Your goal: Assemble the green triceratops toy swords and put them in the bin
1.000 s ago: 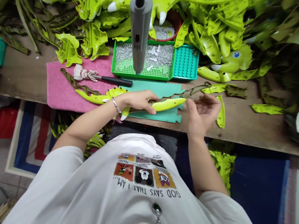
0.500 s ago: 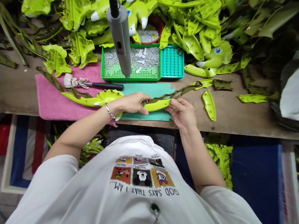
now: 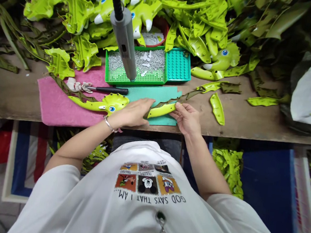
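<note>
A long lime-green toy dinosaur shell (image 3: 101, 105) lies across the pink cloth (image 3: 53, 104) and the teal mat (image 3: 158, 92) at the bench's front edge; its frilled head with a blue eye faces up. My left hand (image 3: 133, 112) lies on its middle, fingers curved over it. My right hand (image 3: 187, 116) pinches the tail end (image 3: 160, 110), where a dark olive strip (image 3: 187, 94) runs off to the right.
A grey powered screwdriver (image 3: 124, 44) hangs over a green tray of screws (image 3: 138, 64) beside a teal tray (image 3: 179, 65). A black-handled tool (image 3: 105, 89) rests on the cloth. Heaps of green dinosaur parts (image 3: 204, 25) fill the back; loose pieces (image 3: 217, 108) lie right.
My right hand came in from the right and took hold of the tail end. The dinosaur head has turned so its blue eye shows. My left hand slid slightly lower on the body.
</note>
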Available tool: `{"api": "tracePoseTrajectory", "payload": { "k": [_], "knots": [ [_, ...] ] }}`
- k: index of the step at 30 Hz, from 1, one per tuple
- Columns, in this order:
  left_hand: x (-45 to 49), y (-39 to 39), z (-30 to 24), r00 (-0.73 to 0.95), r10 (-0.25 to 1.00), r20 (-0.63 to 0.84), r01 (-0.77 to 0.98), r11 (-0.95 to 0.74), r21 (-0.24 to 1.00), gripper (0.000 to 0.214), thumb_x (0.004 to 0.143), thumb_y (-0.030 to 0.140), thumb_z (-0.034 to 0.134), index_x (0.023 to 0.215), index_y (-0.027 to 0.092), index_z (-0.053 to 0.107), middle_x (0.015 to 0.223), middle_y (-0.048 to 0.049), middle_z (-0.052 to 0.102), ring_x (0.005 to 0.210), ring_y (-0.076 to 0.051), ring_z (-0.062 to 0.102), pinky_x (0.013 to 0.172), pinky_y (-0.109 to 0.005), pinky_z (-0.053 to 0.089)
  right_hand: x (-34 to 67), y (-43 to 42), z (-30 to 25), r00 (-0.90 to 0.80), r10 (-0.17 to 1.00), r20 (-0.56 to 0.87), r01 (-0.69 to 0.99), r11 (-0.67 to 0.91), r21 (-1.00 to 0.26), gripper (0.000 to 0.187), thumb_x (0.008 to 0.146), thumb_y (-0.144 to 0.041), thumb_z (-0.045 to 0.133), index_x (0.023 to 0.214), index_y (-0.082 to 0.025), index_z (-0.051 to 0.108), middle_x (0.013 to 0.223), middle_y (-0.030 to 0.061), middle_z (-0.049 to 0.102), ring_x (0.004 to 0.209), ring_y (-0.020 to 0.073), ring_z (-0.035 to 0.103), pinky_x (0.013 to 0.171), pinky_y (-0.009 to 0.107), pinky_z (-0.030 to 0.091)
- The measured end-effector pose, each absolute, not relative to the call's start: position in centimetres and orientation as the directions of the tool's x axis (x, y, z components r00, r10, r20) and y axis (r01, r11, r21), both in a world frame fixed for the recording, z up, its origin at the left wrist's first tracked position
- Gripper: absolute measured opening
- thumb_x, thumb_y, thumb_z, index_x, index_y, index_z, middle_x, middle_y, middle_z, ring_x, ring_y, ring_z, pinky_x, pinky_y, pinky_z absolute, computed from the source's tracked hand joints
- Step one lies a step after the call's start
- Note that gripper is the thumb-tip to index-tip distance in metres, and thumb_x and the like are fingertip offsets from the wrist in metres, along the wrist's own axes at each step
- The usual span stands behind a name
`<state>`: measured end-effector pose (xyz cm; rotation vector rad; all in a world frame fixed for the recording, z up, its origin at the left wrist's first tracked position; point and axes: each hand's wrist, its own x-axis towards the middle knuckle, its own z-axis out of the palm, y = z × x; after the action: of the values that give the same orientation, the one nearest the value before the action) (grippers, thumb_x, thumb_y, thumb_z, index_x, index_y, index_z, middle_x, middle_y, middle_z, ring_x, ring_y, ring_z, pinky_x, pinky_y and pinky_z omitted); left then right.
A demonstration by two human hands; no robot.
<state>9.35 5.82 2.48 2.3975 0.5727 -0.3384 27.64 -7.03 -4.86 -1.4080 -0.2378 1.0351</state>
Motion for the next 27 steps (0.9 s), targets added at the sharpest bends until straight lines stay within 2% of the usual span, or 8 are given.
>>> {"api": "tracePoseTrajectory", "payload": {
  "k": [2,4,6,7,10,15,21,27],
  "knots": [
    [8.5,4.6,2.9,0.875,0.387,-0.293,0.481,-0.768,0.422,0.052,0.083,0.007,0.055,0.134,0.007,0.046,0.128,-0.0209,0.062,0.117,-0.028,0.061,0.096,-0.037,0.049,27.2,-7.6,-4.8,0.720,0.654,-0.232,-0.175,-0.152,-0.973,0.055,0.067,-0.061,0.082,0.096,-0.024,0.054,0.084,0.0022,0.067,0.078,0.0198,0.070,0.075,0.041,0.063],
    [7.9,3.6,3.5,0.875,0.411,-0.257,0.480,-0.809,0.341,0.044,0.087,0.003,0.045,0.130,0.007,0.047,0.118,-0.0200,0.066,0.107,-0.026,0.066,0.089,-0.036,0.052,26.5,-8.2,-4.4,0.759,0.625,0.182,0.319,-0.113,-0.941,0.054,0.076,-0.057,0.077,0.112,-0.025,0.053,0.101,0.0092,0.067,0.096,0.0254,0.069,0.086,0.047,0.061],
    [7.6,3.2,4.1,0.877,0.413,-0.246,0.471,-0.842,0.263,0.044,0.091,0.005,0.039,0.135,0.005,0.043,0.109,-0.0186,0.070,0.097,-0.026,0.069,0.082,-0.035,0.053,25.7,-8.4,-3.8,0.471,0.705,0.531,0.734,0.020,-0.679,0.051,0.081,-0.048,0.075,0.122,-0.027,0.054,0.117,0.0130,0.066,0.113,0.0292,0.065,0.095,0.051,0.057],
    [7.6,3.2,4.4,0.880,0.412,-0.236,0.462,-0.857,0.227,0.048,0.093,0.006,0.037,0.140,0.004,0.039,0.107,-0.0184,0.071,0.095,-0.026,0.070,0.081,-0.035,0.052,25.3,-8.3,-3.5,0.277,0.753,0.596,0.829,0.126,-0.545,0.047,0.083,-0.043,0.074,0.124,-0.029,0.056,0.120,0.0122,0.066,0.116,0.0293,0.064,0.098,0.052,0.055],
    [7.6,3.4,5.4,0.888,0.417,-0.194,0.448,-0.879,0.164,0.060,0.093,0.008,0.038,0.152,0.001,0.026,0.102,-0.0177,0.073,0.094,-0.026,0.071,0.083,-0.036,0.051,24.5,-7.1,-3.1,-0.053,0.804,0.592,0.853,0.345,-0.391,0.036,0.093,-0.030,0.062,0.128,-0.033,0.058,0.111,0.0065,0.072,0.107,0.0245,0.069,0.097,0.048,0.056],
    [8.7,3.0,6.0,0.851,0.517,-0.090,0.523,-0.849,0.078,0.070,0.093,0.012,0.043,0.158,0.003,0.019,0.109,-0.0165,0.071,0.099,-0.025,0.068,0.087,-0.036,0.048,24.8,-4.3,-2.7,-0.072,0.781,0.620,0.827,0.395,-0.401,0.033,0.096,-0.026,0.054,0.128,-0.025,0.062,0.106,0.0109,0.073,0.100,0.0245,0.068,0.088,0.044,0.056],
    [10.5,3.7,4.8,0.806,0.590,0.041,0.589,-0.807,0.037,0.044,0.104,0.016,0.030,0.143,0.012,0.050,0.124,-0.0178,0.066,0.099,-0.025,0.065,0.081,-0.037,0.044,25.2,-2.5,-1.9,-0.019,0.756,0.654,0.825,0.382,-0.417,0.023,0.097,-0.025,0.050,0.113,-0.022,0.067,0.107,0.0122,0.070,0.100,0.0252,0.065,0.086,0.044,0.053],
    [10.3,5.6,4.3,0.887,0.441,0.139,0.455,-0.887,-0.085,0.044,0.106,0.017,0.021,0.118,0.013,0.063,0.095,-0.0108,0.071,0.080,-0.021,0.063,0.070,-0.034,0.037,25.1,-1.6,-1.5,0.034,0.737,0.674,0.832,0.353,-0.428,0.019,0.097,-0.027,0.053,0.093,-0.023,0.070,0.089,0.0075,0.070,0.081,0.0207,0.062,0.076,0.039,0.052]
  ]
}}
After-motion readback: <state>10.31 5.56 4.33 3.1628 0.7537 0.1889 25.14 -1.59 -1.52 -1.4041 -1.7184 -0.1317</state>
